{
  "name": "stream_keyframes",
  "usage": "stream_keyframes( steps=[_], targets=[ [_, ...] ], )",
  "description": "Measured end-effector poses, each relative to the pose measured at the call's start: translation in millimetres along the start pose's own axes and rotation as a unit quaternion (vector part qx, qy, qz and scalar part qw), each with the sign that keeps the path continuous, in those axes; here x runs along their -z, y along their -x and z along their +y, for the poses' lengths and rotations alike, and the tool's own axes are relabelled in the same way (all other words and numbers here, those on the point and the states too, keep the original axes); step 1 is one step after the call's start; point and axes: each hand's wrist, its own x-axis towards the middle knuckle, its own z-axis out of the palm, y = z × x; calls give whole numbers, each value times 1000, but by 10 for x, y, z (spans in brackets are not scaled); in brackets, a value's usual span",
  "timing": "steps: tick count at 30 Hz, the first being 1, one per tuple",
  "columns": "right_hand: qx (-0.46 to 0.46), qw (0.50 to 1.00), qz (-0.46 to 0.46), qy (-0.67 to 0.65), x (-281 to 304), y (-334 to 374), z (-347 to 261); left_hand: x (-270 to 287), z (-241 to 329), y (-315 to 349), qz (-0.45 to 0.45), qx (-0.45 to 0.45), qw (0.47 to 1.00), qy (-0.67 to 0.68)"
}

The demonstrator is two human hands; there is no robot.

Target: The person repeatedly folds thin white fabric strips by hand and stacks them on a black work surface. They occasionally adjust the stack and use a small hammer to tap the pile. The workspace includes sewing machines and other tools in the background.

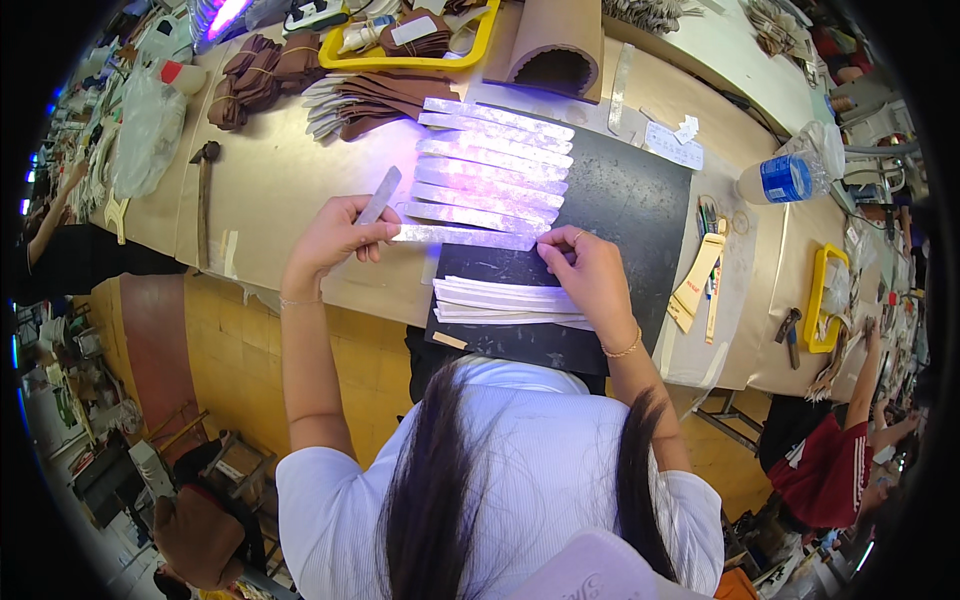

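Grey and flat, a blade-shaped piece (381,194) is gripped by the left hand (348,236) between thumb and curled fingers, its free end tilted up and to the right. The tips of the same fingers sit at the left end of the nearest pale strip (465,236). The right hand (585,268) pinches the opposite end of this strip between thumb and index finger; the remaining fingers are bent. The strip lies crosswise between both hands, over the left part of a black board (636,190).

Beyond it, a row of similar strips (492,177) lies roughly parallel under bright violet-white light, their left ends overhanging the board. On the near side, a stack of white strips (508,300) rests on the board, just left of the right wrist.

The board lies on a tan work table (330,255). Left of the board: a hammer (204,205) and a clear plastic bag (148,135). Far side: brown bundles (262,75), a fan of brown strips (395,98), a yellow tray (420,64) and a curved brown roll (555,40). Right side: pens with a cream-coloured holder (697,275), a bottle with a blue label (785,180) and a second yellow tray (818,300).
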Motion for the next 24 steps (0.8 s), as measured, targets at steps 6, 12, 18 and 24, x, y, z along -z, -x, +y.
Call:
stream_keyframes(
  steps=[6,12,18,24],
  targets=[
    [41,996,22,74,-3,-25,-133,9,-2,-72,-18,0,1000,-25],
    [54,994,31,88,-3,-23,-106,-76,64,-125,-13,-23,999,-43],
    [97,986,66,122,-88,-5,-11,-81,102,-163,-2,-14,997,-73],
    [128,975,95,154,-107,-18,21,-94,96,-65,163,-71,977,-118]
  ],
)
